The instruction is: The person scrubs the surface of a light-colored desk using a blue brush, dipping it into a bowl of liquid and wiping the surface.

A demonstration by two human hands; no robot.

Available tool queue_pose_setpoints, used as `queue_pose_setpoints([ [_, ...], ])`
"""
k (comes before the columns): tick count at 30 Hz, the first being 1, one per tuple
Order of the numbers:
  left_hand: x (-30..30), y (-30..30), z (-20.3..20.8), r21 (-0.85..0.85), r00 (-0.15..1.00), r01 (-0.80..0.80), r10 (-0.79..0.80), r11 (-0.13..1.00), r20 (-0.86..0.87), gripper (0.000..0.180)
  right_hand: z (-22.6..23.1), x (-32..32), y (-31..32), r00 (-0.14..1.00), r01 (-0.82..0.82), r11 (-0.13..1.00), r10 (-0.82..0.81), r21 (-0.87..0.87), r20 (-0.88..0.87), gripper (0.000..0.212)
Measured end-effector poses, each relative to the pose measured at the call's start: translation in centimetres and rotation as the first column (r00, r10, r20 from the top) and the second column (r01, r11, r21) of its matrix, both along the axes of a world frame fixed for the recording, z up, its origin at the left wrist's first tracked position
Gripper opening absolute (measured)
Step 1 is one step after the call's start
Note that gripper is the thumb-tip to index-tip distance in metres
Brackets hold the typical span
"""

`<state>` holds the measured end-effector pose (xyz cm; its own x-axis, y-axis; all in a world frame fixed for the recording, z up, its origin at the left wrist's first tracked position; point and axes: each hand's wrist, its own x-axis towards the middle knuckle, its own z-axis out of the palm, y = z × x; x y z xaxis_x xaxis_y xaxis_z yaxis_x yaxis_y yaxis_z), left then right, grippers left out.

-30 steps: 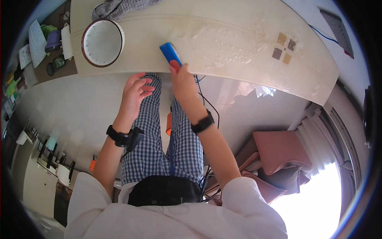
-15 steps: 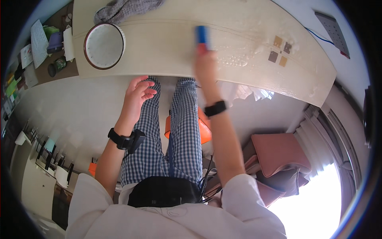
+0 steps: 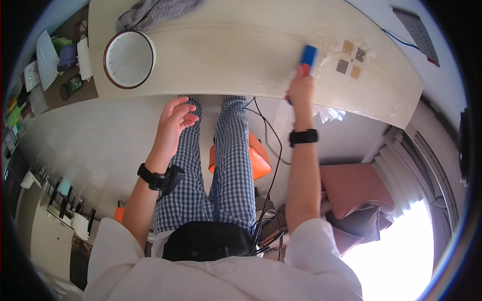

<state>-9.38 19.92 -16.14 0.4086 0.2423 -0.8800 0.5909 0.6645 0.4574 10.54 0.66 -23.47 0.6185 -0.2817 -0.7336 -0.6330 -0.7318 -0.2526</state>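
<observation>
My right hand (image 3: 300, 94) is closed round the red handle of a blue and red brush (image 3: 309, 56). Its blue head lies over the wet part of the pale tabletop (image 3: 226, 62); bristles do not show. Water and foam spread on the surface about it. Off the table's near edge, above my lap, hangs my left hand (image 3: 176, 118), fingers loosely bent and apart, with nothing in them. Both wrists wear black bands.
A white bowl with a dark rim (image 3: 129, 59) stands at the table's left, a grey cloth (image 3: 155, 14) behind it. Papers and small items crowd a brown surface farther left. A power strip (image 3: 416, 35) is at far right. Black cables (image 3: 274, 175) hang beside my right leg.
My right hand has moved to the right across the table with the brush, which now tilts rightward. More of the black cables shows. My left hand has hardly moved.
</observation>
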Motion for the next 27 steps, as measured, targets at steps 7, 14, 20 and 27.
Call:
queue_pose_setpoints([
  [7, 1.1, -0.6, 0.6, -0.025, 0.999, 0.021, -0.020, 0.999, 0.050, 0.034, 1.1, -7.4, 12.0, 0.960, -0.260, 0.941, 0.228, 0.219, 0.159, 0.037],
  [14, 1.6, -0.5, 0.9, -0.023, 1.000, 0.005, -0.005, 1.000, 0.027, 0.033, -1.5, 1.5, -1.5, 0.977, -0.134, 0.991, 0.129, 0.017, 0.169, 0.046],
  [20, 0.7, -1.1, 0.2, -0.064, 1.000, 0.011, -0.011, 0.998, 0.006, 0.032, -2.9, -4.0, 4.8, 0.874, -0.313, 0.948, 0.263, 0.060, 0.410, 0.044],
  [27, 1.1, -1.5, 0.6, -0.041, 0.997, 0.072, -0.071, 0.997, 0.030, 0.030, 0.3, -6.0, 8.8, 0.928, -0.365, 0.924, 0.352, 0.116, 0.121, 0.042],
])
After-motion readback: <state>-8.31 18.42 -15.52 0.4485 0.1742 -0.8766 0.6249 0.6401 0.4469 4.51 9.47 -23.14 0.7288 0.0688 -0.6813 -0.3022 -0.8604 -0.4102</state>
